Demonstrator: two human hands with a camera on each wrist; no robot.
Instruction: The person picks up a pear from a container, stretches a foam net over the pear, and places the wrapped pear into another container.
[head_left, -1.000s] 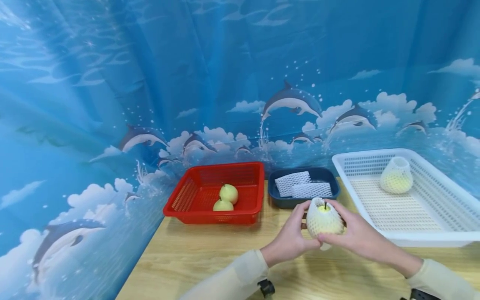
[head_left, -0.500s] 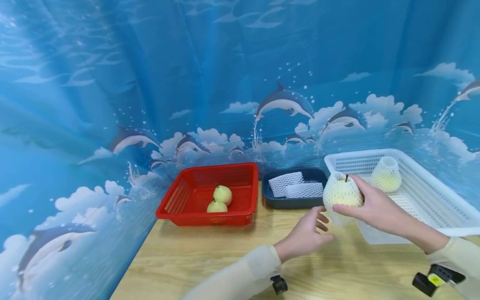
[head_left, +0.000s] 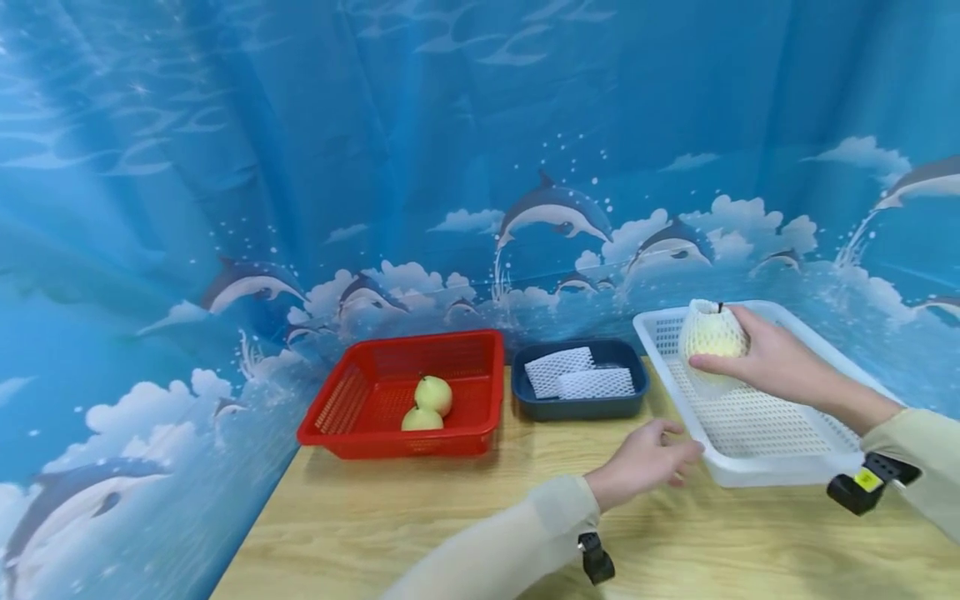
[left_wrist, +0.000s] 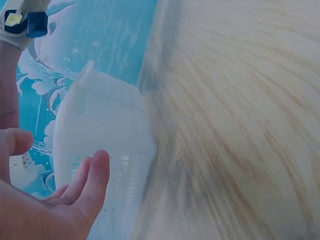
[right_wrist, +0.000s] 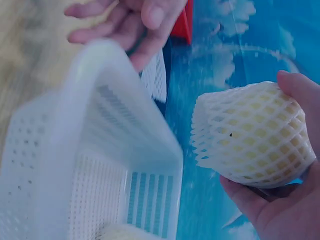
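My right hand (head_left: pixel 783 360) grips a yellow-green pear (head_left: pixel 717 335) in a white foam net sleeve, held above the white basket (head_left: pixel 780 468). In the right wrist view, fingers and thumb wrap around the sleeved pear (right_wrist: pixel 255 137), and the net's open end points left. My left hand (head_left: pixel 647 463) holds nothing; its fingers are loosely bent beside the basket's front left corner. Low in the right wrist view, part of another sleeved pear (right_wrist: pixel 125 233) shows inside the basket; the right hand and its pear hide it in the head view.
A red basket (head_left: pixel 412 443) with two bare pears (head_left: pixel 432 395) stands at the left. Between the baskets sits a dark blue tray (head_left: pixel 581 409) holding flat white foam nets (head_left: pixel 596 383). A dolphin-print curtain (head_left: pixel 420 167) hangs behind the wooden table (head_left: pixel 390 508).
Both hands held the sleeved pear at first. The left hand let go, and the right carried the pear rightward over the white basket. The left hand shifted slightly right.
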